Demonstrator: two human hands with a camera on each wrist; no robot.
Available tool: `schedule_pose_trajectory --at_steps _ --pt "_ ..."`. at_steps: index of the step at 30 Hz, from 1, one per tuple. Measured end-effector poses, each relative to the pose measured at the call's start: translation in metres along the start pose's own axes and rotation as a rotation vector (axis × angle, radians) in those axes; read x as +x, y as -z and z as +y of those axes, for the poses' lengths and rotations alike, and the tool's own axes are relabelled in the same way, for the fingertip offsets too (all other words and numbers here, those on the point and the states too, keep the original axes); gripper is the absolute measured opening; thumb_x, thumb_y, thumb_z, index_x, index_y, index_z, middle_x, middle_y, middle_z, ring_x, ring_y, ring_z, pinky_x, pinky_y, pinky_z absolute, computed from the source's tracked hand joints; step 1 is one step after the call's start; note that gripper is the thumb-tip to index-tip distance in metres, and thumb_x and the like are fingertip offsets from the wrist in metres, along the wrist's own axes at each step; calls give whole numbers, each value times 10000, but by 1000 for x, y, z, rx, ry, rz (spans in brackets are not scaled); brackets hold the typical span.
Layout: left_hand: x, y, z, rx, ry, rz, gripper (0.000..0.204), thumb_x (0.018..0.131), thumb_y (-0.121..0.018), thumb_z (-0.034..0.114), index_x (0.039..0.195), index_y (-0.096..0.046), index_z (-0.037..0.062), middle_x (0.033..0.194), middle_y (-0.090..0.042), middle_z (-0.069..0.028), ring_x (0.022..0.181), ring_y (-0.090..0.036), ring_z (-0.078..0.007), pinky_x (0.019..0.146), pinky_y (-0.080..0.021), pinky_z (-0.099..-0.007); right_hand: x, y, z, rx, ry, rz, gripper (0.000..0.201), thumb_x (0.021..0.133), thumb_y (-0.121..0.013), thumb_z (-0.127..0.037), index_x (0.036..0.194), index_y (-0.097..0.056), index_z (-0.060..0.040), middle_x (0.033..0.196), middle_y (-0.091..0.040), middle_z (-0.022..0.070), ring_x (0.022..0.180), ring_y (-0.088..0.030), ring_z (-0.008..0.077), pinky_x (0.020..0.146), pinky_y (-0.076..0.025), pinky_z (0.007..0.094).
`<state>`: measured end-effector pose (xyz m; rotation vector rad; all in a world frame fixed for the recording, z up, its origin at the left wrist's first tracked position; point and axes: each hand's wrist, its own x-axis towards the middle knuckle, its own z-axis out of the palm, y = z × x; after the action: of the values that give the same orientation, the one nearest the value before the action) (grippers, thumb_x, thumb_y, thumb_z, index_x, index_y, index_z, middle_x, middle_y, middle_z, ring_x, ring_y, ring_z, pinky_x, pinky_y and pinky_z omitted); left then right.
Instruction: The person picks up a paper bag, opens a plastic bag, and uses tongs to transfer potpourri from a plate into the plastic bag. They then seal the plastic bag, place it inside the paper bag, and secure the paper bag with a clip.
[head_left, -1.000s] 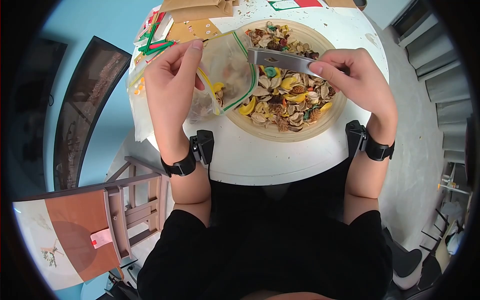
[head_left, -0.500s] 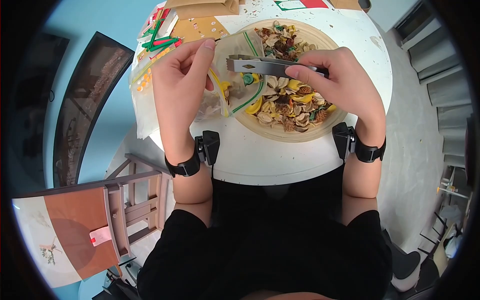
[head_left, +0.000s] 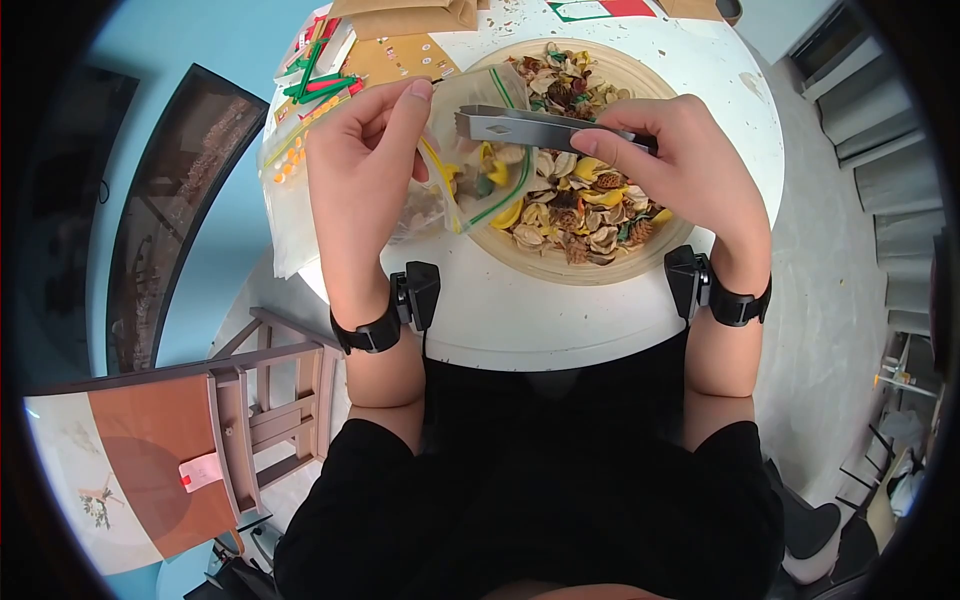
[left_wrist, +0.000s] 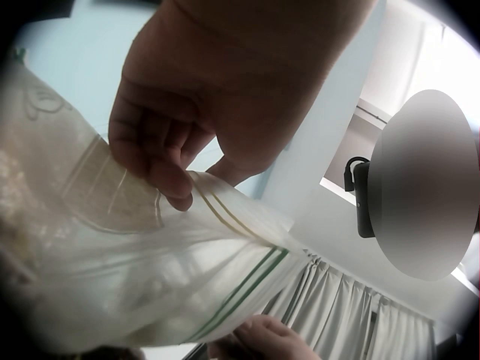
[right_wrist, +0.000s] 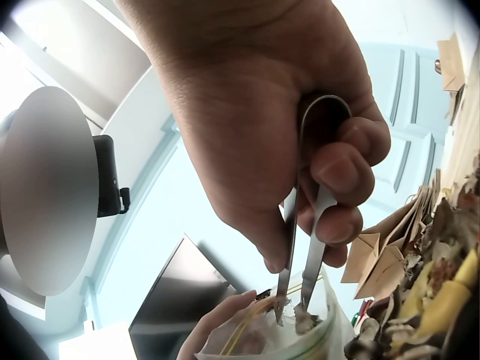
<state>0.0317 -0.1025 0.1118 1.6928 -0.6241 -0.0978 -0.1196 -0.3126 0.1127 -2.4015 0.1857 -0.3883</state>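
Note:
My left hand (head_left: 365,165) pinches the rim of a clear zip bag (left_wrist: 225,277) with yellow and green seal lines, keeping its mouth open. My right hand (head_left: 685,160) grips metal tongs (head_left: 520,128) between thumb and fingers. Their tips reach over the bag's mouth, and in the right wrist view they stand apart with a small greyish-brown piece (right_wrist: 306,322) at one tip. Yellow and teal dried pieces (head_left: 493,172) show inside the bag. Right of the bag, a round wooden tray (head_left: 490,258) holds potpourri (head_left: 590,215) of petals and small cones, partly behind the bag and tongs.
On the white table (head_left: 540,335), red and green sticks (head_left: 320,88) lie at the back left, near a brown paper bag (head_left: 405,15). Another plastic bag with orange pieces (head_left: 288,160) lies left of my left hand. A wooden chair (head_left: 280,420) stands at the left.
The tongs moved left from over the tray to the bag's mouth. Yellow and teal pieces by the tips half a second ago now sit lower in the bag. The left hand shifted slightly right.

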Motion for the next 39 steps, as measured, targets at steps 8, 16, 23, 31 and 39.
schedule_pose_trajectory --at_steps 8,16,23,31,39 --pt "0 4 1 11 4 29 287 968 -711 207 1044 -750 -67 673 -631 16 531 -515 -40 495 -410 -212 -7 16 15 119 -48 71 309 948 -740 -316 924 -772 -10 567 -518 24 528 -422 91 499 -333 275" --pt "3 13 -4 21 -19 60 298 980 -703 219 1034 -745 -71 668 -626 19 537 -505 -34 497 -417 -214 -16 48 63 0 -235 160 436 986 -699 -386 808 -699 12 578 -465 -13 556 -423 67 520 -325 265" --pt "5 14 -5 33 -34 51 296 981 -703 220 1024 -749 -69 658 -622 15 538 -505 -34 495 -418 -217 -23 52 97 -287 -480 85 553 984 -663 -513 785 -697 2 550 -463 -3 523 -411 84 506 -322 299" --pt "7 9 1 57 -22 67 291 972 -707 212 1021 -752 -71 663 -625 15 532 -516 -43 496 -422 -219 -24 47 86 -95 -571 -71 601 899 -703 -575 767 -740 10 536 -536 26 511 -510 120 530 -402 297" --pt "9 5 5 58 9 59 300 968 -712 223 1019 -753 -69 656 -610 23 524 -522 -55 506 -421 -221 -17 28 78 -107 -442 -66 544 922 -716 -485 743 -723 29 528 -529 56 504 -487 143 528 -411 320"
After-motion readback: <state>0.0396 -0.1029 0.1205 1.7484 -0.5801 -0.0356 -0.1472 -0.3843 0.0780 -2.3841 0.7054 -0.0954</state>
